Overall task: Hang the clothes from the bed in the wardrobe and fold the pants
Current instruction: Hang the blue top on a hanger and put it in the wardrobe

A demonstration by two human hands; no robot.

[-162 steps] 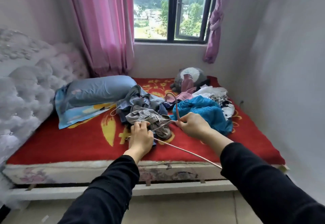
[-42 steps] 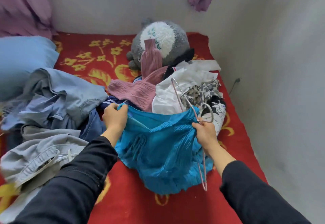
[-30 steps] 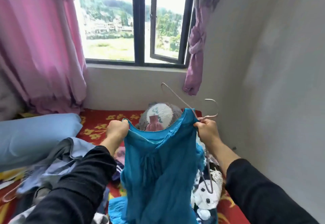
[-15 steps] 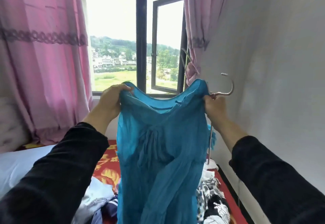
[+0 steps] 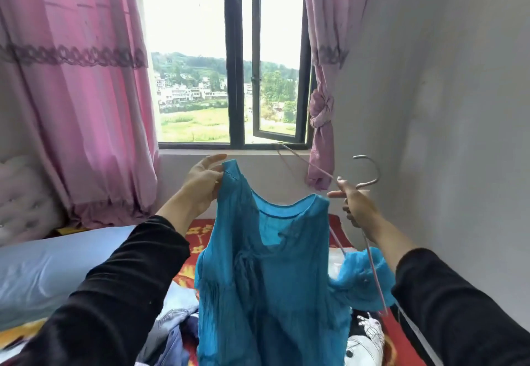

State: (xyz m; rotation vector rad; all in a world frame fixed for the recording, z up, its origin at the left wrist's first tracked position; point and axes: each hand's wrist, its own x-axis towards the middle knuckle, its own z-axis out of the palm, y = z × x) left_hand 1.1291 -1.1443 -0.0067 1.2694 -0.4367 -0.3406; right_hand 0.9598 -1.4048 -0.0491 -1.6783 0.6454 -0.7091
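Left hand [image 5: 202, 183] first: it pinches one shoulder strap of a teal sleeveless top [image 5: 266, 273] between thumb and fingers, holding that strap high, so the garment hangs down in front of me over the bed [image 5: 401, 342]. Right hand [image 5: 357, 206] grips a thin wire hanger [image 5: 368, 177] near its neck, index finger stretched out toward the top's other shoulder, which sags lower, just beside that hand. One arm of the hanger slants up toward the window sill; the other runs down behind my wrist, across a bunched fold of the teal cloth. The hanger does not appear to be inside the top yet, so I judge this to be the step of threading it in. Next, the free hanger arm needs to slide through the neck opening and under the lower shoulder, while my left hand keeps the fabric spread and taut. Below, the bed is covered in red with yellow flowers, and more clothes [image 5: 172, 325] lie heaped on it, denim at left and a black-and-white print at right. A pale blue pillow [image 5: 51, 273] lies to the left. Ahead, a dark-framed window [image 5: 235, 58] stands partly open onto green hills and buildings, pink curtains [image 5: 74, 93] on both sides, a plain wall at right. No wardrobe is visible.
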